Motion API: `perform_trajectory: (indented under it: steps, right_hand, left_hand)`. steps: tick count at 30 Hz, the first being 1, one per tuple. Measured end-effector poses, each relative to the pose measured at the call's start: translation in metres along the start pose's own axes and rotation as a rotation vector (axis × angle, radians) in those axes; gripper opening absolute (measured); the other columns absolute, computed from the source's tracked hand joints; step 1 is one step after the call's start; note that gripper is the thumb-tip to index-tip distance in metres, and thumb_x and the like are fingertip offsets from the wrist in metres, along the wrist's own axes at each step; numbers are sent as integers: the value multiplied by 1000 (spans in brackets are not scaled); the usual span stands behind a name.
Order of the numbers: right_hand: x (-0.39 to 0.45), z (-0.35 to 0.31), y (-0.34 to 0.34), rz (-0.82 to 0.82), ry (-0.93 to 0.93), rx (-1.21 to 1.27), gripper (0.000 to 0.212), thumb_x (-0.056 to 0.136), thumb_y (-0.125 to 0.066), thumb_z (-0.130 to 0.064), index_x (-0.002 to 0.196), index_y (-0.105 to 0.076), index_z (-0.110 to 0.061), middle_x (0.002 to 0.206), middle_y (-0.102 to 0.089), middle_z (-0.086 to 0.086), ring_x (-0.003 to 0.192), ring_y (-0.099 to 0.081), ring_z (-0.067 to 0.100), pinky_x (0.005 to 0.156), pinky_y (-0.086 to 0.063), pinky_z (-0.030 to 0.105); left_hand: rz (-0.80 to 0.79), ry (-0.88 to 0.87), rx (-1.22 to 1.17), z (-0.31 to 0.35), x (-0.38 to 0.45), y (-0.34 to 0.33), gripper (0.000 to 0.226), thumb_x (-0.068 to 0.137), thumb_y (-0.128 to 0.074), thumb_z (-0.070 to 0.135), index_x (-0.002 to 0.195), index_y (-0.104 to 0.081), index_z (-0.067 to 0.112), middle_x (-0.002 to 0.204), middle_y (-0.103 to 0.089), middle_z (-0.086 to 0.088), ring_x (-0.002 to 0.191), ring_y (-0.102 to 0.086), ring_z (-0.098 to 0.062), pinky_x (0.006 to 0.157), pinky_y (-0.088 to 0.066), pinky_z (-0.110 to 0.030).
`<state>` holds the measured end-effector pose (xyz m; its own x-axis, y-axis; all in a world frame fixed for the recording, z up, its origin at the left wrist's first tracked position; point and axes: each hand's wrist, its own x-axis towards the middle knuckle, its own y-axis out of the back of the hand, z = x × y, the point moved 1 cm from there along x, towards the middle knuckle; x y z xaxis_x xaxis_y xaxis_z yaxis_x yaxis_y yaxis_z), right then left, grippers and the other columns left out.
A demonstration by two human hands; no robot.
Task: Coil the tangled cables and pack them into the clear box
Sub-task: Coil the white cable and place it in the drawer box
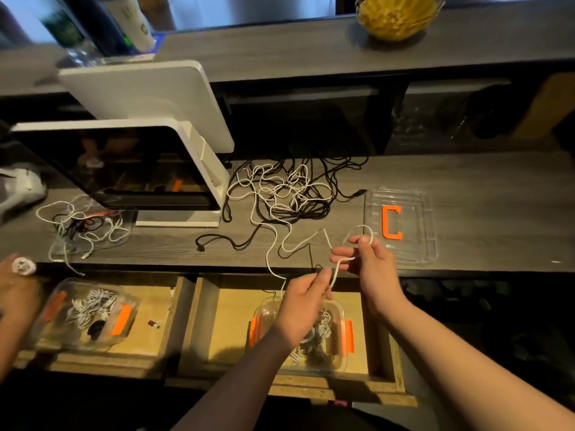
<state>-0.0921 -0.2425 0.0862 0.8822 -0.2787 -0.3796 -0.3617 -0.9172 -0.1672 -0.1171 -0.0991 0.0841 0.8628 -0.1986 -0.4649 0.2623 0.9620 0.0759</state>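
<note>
The scene is dim and warm-toned, with cool blue daylight coming from the window (249,7) at the top. The bench (466,181) is evenly lit, while the lower corners fall into deep shadow. Bottles (124,23) at upper left are motion-blurred. Straight edges bow from wide-angle distortion.

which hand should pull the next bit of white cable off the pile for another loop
Probably the left hand. It only pinches the white cable where it trails to the pile, so it can slide along it. The right hand has the loops wound round its fingers and must keep them.
</note>
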Motion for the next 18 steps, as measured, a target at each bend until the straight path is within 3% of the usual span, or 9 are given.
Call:
perform_trajectory:
  steps: [4,7,9,11,13,15,16,18]
  right_hand:
    - [-2,7,33,98,-54,-29,29,108,-33,-22,107,-58,-8,86,-71,18,74,-67,27,67,-55,32]
    - [-8,14,52,120,-138,-84,28,108,-32,-19,107,-56,-4,80,-68,17,68,-66,27,58,-55,28]
    - [-14,23,58,153,-255,-125,24,108,-35,-16,109,-55,-3,86,-68,21,68,-67,27,57,-56,29]
    - [-16,36,60,180,-324,-308,24,104,-45,-11,124,-52,-1,96,-67,19,77,-68,27,63,-56,35]
    - [-20,40,58,178,-282,-571,50,97,-56,-7,145,-39,-7,119,-63,16,104,-65,29,82,-58,44]
    - [-30,30,49,164,-127,-667,67,95,-60,-11,153,-27,-15,147,-47,6,131,-49,25,105,-47,45]
    - [-36,22,44,144,-36,-688,65,97,-59,-16,154,-27,-18,147,-42,-4,133,-43,17,109,-42,41]
    - [-45,6,30,-22,91,-647,43,101,-53,-24,143,-45,-20,132,-47,-14,123,-47,6,100,-41,23]
  left_hand:
    - [170,-75,79,5,-12,11,40,100,-54,41,67,-46,20,56,-33,8,53,-31,-11,51,-27,-26]
    - [251,-135,71,13,-18,11,39,100,-54,40,69,-44,18,56,-30,6,54,-28,-12,53,-24,-31]
    - [287,-175,102,20,-22,5,42,100,-55,38,67,-42,17,54,-30,9,51,-27,-9,51,-24,-27]
    - [297,-195,144,21,-24,4,42,100,-56,38,66,-43,16,51,-31,12,48,-28,-5,48,-26,-21]
    - [251,-195,201,21,-24,4,42,99,-57,38,67,-46,15,52,-35,11,47,-30,-3,49,-29,-19]
    - [189,-167,272,21,-22,2,40,99,-57,40,69,-49,13,55,-38,6,48,-32,-3,49,-29,-18]
    - [169,-148,304,21,-21,0,41,99,-56,41,69,-50,14,56,-38,5,48,-32,-3,49,-29,-18]
    - [143,-98,295,22,-21,-3,46,101,-49,46,66,-51,16,52,-38,8,47,-33,-5,52,-29,-24]
